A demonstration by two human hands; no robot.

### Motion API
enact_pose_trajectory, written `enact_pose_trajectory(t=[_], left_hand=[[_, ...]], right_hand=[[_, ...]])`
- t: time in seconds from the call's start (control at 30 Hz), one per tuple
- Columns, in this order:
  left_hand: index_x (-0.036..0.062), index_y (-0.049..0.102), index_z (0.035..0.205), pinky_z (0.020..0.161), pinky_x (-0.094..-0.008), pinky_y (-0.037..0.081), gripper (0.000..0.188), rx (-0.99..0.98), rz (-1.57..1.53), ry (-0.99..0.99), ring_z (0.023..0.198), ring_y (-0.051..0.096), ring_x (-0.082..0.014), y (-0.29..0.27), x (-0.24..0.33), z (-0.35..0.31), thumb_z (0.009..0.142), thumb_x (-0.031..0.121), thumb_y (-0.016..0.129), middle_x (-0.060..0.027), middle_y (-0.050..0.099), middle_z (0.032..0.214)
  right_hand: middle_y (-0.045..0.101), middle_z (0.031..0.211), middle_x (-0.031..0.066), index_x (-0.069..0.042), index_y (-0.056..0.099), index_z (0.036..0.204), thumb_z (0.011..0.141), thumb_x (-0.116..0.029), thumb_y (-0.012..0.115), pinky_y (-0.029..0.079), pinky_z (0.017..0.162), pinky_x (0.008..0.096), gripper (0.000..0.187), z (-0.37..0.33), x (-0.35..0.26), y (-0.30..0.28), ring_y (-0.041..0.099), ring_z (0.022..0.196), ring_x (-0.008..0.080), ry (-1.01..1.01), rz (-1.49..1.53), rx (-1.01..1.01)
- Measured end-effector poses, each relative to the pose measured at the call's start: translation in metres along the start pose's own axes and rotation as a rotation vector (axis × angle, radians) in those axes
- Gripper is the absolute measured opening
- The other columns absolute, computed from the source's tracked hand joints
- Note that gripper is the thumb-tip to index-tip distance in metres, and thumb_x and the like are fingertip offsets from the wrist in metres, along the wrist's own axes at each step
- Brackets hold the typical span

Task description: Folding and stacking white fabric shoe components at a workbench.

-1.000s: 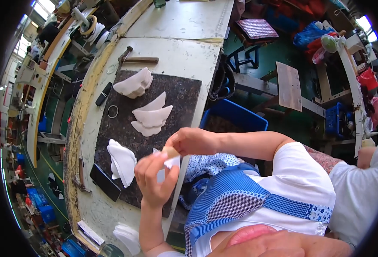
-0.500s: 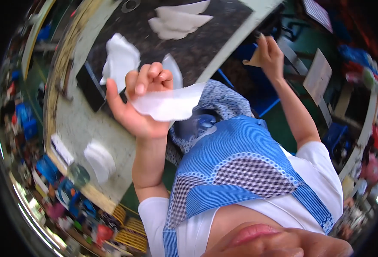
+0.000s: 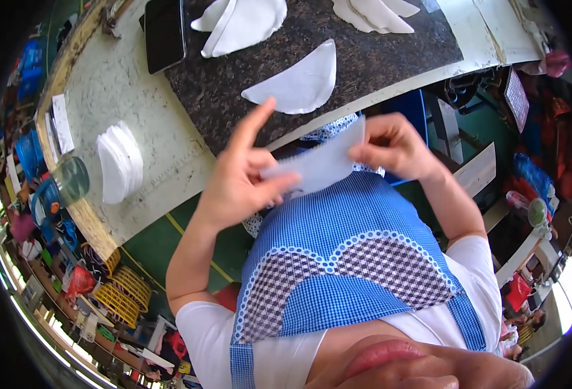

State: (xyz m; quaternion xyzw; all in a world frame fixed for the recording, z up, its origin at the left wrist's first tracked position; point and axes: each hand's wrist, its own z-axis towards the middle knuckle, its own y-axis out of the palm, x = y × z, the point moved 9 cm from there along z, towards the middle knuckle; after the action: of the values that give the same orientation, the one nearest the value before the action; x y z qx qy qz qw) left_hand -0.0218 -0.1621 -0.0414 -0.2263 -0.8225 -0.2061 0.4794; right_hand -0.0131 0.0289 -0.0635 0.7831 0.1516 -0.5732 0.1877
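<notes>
My left hand [image 3: 231, 185] pinches one end of a thin white curved fabric piece [image 3: 328, 155] between thumb and fingers, its index finger stretched out toward the table. At the other end, my right hand [image 3: 396, 148] grips the same piece with thumb and bent fingers. The piece hangs in the air between the table edge and my blue checked apron [image 3: 344, 214]. Just beyond my left fingertip, a similar white half-moon piece [image 3: 299, 79] lies flat on the dark speckled slab [image 3: 211, 97]. Farther back are more white pieces [image 3: 250, 26] and an off-white pile [image 3: 377, 14].
A black phone [image 3: 165, 35] rests at the slab's left edge. Left on the pale table [image 3: 163, 175] stands a neat stack of white pieces [image 3: 120, 162], with a clear greenish jar [image 3: 72, 178] near the wooden edge. A blue bin [image 3: 412, 117] sits below the table's near edge.
My right hand has come in from the far right, where it held a small beige piece, and now grips the white fabric piece. My left hand has turned over. The view has shifted.
</notes>
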Motion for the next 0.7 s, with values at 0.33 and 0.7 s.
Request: enact_pose_trajectory(t=[0.33,0.7], left_hand=[[0.0036,0.045,0.123,0.059,-0.0239,0.051,0.048,0.434,0.301,0.31,0.066,0.067,-0.0122,-0.049,0.013,0.059,0.085,0.009,0.073,-0.0103,0.069,0.077],[0.0105,0.059,0.093,0.06,-0.0311,0.05,0.03,0.482,1.166,0.384,0.073,0.065,-0.0189,-0.03,0.047,0.058,0.074,0.018,0.08,-0.0061,0.064,0.088]], right_hand=[[0.063,0.065,0.0055,-0.003,0.071,0.084,0.089,-0.037,0.071,0.048,0.048,0.0195,0.035,0.087,-0.019,-0.05,0.06,0.051,0.0099,0.07,-0.534,0.092],[0.066,0.066,0.0096,-0.002,0.068,0.077,0.086,-0.03,0.074,0.053,0.05,0.0285,0.03,0.088,-0.022,-0.047,0.065,0.054,0.0188,0.135,-0.852,0.164]])
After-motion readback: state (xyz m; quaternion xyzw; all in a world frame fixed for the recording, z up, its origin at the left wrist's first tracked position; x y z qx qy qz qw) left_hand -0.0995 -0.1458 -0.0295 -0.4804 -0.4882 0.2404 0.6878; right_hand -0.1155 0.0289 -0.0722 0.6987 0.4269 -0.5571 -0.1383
